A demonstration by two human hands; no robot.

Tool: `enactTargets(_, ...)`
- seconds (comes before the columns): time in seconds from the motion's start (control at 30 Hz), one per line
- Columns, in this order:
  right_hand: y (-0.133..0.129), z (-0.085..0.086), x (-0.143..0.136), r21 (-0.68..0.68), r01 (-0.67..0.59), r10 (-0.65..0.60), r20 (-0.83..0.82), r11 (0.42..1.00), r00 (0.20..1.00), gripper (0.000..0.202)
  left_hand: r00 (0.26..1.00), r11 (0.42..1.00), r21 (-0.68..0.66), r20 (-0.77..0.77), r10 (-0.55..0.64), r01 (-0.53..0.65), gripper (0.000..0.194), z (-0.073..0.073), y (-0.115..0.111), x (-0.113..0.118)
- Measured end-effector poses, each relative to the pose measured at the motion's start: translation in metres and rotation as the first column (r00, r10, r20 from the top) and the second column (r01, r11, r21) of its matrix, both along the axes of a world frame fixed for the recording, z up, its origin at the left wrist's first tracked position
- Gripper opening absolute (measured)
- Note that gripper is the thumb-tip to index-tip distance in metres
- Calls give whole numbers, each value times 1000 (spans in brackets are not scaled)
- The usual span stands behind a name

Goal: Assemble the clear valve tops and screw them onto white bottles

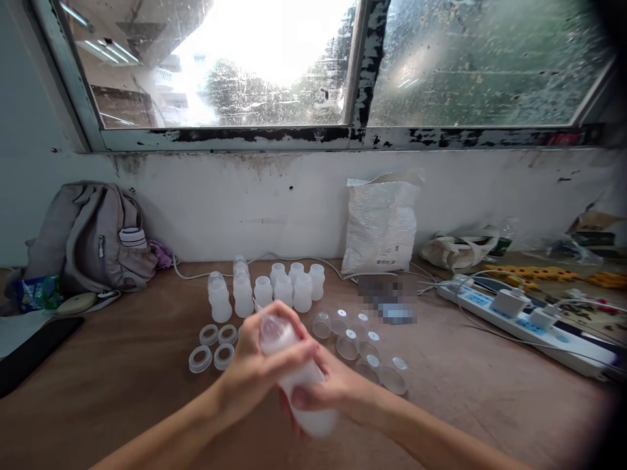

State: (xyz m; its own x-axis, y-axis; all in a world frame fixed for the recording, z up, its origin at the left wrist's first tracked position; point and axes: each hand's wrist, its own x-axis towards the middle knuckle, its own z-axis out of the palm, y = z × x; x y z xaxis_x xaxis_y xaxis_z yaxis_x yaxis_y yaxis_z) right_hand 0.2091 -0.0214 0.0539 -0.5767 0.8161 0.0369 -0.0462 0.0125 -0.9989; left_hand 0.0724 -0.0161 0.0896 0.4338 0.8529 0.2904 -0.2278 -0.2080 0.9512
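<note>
A frosted white baby bottle (318,421) is held tilted in front of me, its clear domed top pointing up and to the left. My left hand (252,356) wraps round the upper end by the dome. Lower down, my right hand (329,377) grips the bottle's body. Behind my hands stand several open frosted bottles (302,294) and a few capped ones (220,301) with clear domes. White collar rings (200,360) lie on the table to the left of my left hand. Clear domed caps (393,378) with white discs rest beyond my right forearm.
A white plastic bag (381,228) leans on the wall, with a blurred-out patch (386,300) before it. To the right lies a power strip (529,326) with plugs and cables. A grey backpack (88,241) and a black flat object (36,356) are at left.
</note>
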Motion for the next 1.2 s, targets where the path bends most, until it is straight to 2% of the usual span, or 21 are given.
enactTargets(0.07,5,6,1,56,84,-82,-39,995,996,31,989,991,47,-71,132,-129,20,6,9,1)
enactTargets(0.1,6,6,0,64,108,-104,-63,992,993,27,987,990,54,-81,136,-132,21,6,13,2)
enactTargets(0.17,4,0,-4,-15,95,-96,-123,995,988,23,996,998,21,-66,56,-55,23,4,16,5)
enactTargets(0.23,-1,-10,-8,-171,22,-57,-201,985,978,23,999,998,-41,-17,-47,46,24,-2,15,7)
enactTargets(0.33,-11,-27,-15,-377,-121,-7,-322,918,947,23,987,981,-111,53,-153,158,24,-11,12,9)
enactTargets(0.43,-18,-42,-20,-473,-270,45,-434,839,900,20,966,960,-134,117,-231,246,24,-16,8,11)
enactTargets(0.5,-19,-47,-21,-473,-331,62,-498,816,865,21,950,948,-126,153,-273,293,24,-17,6,12)
enactTargets(0.6,-17,-42,-18,-401,-416,172,-518,816,838,26,936,939,-86,150,-317,332,23,-14,2,12)
enactTargets(0.67,-12,-29,-12,-357,-431,277,-407,829,870,27,938,939,-43,87,-337,341,22,-8,1,8)
enactTargets(0.73,-6,-14,-5,-307,-361,306,-214,881,928,24,951,951,31,-57,-305,307,20,0,3,1)
enactTargets(0.8,1,-3,0,-180,-232,222,-76,956,972,22,951,974,136,-275,-139,182,25,8,7,-7)
enactTargets(0.87,9,3,5,-10,-88,88,-15,996,996,26,888,971,240,-450,95,18,31,15,14,-13)
enactTargets(0.9,13,4,7,70,-37,36,8,997,999,31,849,962,269,-500,171,-35,31,17,17,-16)
enactTargets(0.97,22,3,14,195,-29,15,75,980,997,42,814,963,262,-546,200,-61,31,17,25,-19)
enactTargets(1.07,42,-1,30,314,-73,16,182,947,983,42,819,987,162,-565,104,-13,34,12,35,-21)
enactTargets(1.13,59,-6,46,403,50,-160,243,914,957,41,800,992,121,-597,60,16,39,7,41,-23)
enactTargets(1.2,77,-15,63,573,171,-426,345,801,836,38,745,992,116,-666,33,59,43,2,43,-24)
